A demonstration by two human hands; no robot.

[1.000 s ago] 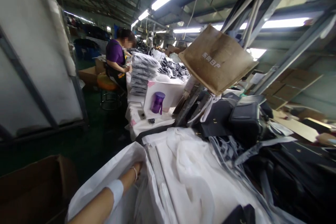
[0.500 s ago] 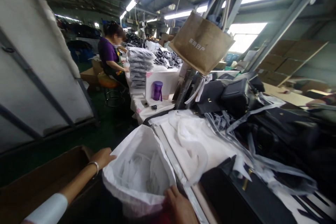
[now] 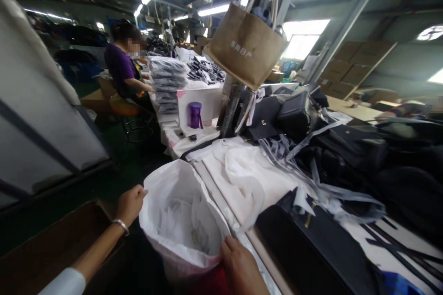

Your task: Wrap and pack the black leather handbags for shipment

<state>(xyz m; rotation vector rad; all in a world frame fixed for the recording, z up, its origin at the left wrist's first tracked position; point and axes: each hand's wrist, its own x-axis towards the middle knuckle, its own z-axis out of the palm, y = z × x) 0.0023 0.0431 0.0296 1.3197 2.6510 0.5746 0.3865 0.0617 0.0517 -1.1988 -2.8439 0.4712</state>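
Observation:
A white woven sack (image 3: 155, 235) stands in front of me against the table edge, its mouth spread wide. Pale, crumpled material (image 3: 194, 221) lies inside; its exact kind is unclear. My left hand (image 3: 131, 203) pinches the rim on the left side, with a bracelet at the wrist. On the near right side, my right hand (image 3: 240, 262) is closed on the rim. A black handbag (image 3: 304, 244) lies on the table just right of my right hand.
A cardboard box (image 3: 58, 249) sits at lower left. Black bags (image 3: 297, 115) and clear plastic strips (image 3: 335, 198) cover the table's right side. A brown bag (image 3: 245, 46) hangs from a post. Beyond, a person (image 3: 121, 64) sits by stacked packets (image 3: 168, 83); a purple bottle (image 3: 194, 115) stands nearer.
The view has turned slightly to the right, so the surroundings shift left. Both hands keep hold of the sack's rim, and its mouth looks a little rounder.

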